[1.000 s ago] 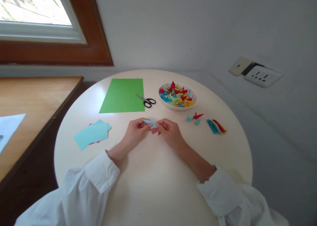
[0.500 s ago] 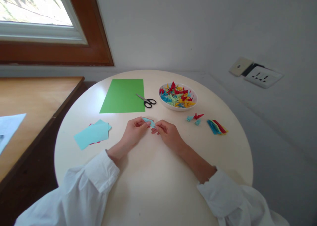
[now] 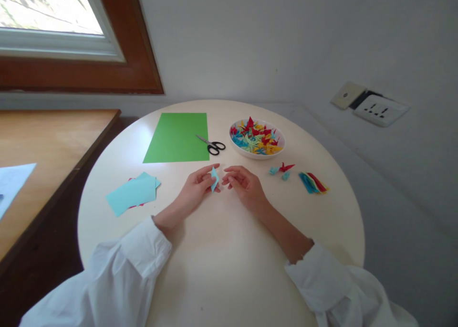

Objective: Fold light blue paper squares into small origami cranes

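Note:
Between the thumb and fingers of my left hand is a small folded piece of light blue paper, standing nearly upright. My right hand is a little to its right, fingers loosely curled and apart from each other, with nothing seen in them. A narrow gap separates the right fingertips from the folded paper. Both hands are just above the middle of the round cream table.
Scissors lie partly on a green sheet. A white bowl holds many folded paper cranes. Small paper cranes and coloured paper strips lie right; light blue sheets lie left.
The folded paper has turned from slanting to nearly upright in my left hand. My right hand has let go of it and opened slightly away.

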